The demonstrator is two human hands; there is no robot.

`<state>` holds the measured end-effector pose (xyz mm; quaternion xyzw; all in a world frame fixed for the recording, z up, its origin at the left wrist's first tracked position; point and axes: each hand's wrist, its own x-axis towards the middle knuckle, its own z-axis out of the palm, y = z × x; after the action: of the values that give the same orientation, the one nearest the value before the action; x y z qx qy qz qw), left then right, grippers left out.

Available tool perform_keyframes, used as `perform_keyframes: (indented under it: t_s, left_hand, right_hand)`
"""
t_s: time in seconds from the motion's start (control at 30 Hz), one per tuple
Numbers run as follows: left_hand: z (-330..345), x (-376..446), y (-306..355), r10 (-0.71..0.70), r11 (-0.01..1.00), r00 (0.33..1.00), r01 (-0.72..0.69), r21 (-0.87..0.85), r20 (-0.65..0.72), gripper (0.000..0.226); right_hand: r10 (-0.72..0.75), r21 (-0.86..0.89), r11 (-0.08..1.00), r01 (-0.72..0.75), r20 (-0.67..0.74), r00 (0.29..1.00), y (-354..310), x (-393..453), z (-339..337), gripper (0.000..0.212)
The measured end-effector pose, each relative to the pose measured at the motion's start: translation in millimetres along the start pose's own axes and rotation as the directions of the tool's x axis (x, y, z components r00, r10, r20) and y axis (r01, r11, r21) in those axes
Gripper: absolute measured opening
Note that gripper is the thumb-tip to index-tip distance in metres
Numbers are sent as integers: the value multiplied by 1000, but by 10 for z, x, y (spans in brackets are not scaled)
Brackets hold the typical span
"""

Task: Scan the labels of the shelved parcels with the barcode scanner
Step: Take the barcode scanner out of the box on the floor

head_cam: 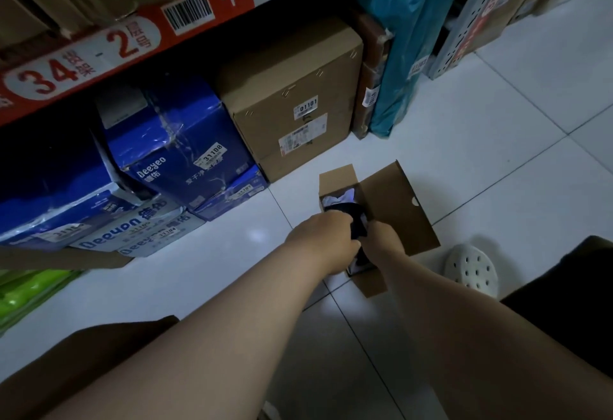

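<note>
**Both hands at open box on floor**

Left hand [326, 239] and right hand [384, 237] both grip a dark item [356, 224] inside the open cardboard box [398, 200]. Labelled brown parcel [292, 98] stands far, under the shelf edge [126, 41]. Scanner not identifiable.

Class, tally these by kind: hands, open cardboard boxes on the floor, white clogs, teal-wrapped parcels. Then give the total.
Hands: 2, left hand and right hand, both gripping a dark item
Open cardboard box: 1
White clog: 1
Teal-wrapped parcel: 1
Total: 5
</note>
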<state>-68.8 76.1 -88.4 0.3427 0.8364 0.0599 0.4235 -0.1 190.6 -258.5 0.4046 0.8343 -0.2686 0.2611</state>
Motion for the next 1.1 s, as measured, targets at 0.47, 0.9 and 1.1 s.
perform_keyframes:
  t_s: [0.47,0.9,1.1]
  left_hand:
    - [-139,98,-96,-11,1000,1000,11,11,24,43]
    - [-269,-67,-56,-2,1000,1000,2,1,19,44]
    - [-374,-284,-49,15,999,1000,-15,30,7,42]
  right_hand:
    - [140,-171,977,-129,57,988,-291,314,206,54]
    - [238,231,947,-221,-47,970,-428,29,-36,58]
    - [187,333,932,-142,-105,977,-333,-201,-209,50]
